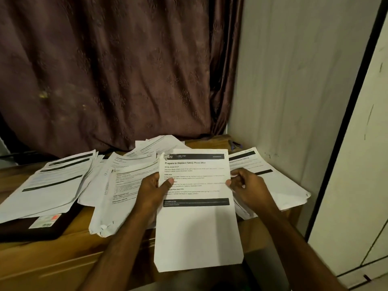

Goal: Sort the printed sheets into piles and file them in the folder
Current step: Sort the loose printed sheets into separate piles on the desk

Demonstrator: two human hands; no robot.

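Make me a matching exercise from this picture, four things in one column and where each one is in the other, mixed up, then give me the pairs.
Things:
1. white printed sheet titled "Prepare to Replace Family Photo Wall"
2. black flat folder
3. dark brown patterned curtain
4. small purple object

Places:
A. hanging behind the wooden table
B. far right corner of the table
C. held up between the left hand and right hand
D. partly under the left pile of sheets

Pairs: 1-C, 2-D, 3-A, 4-B
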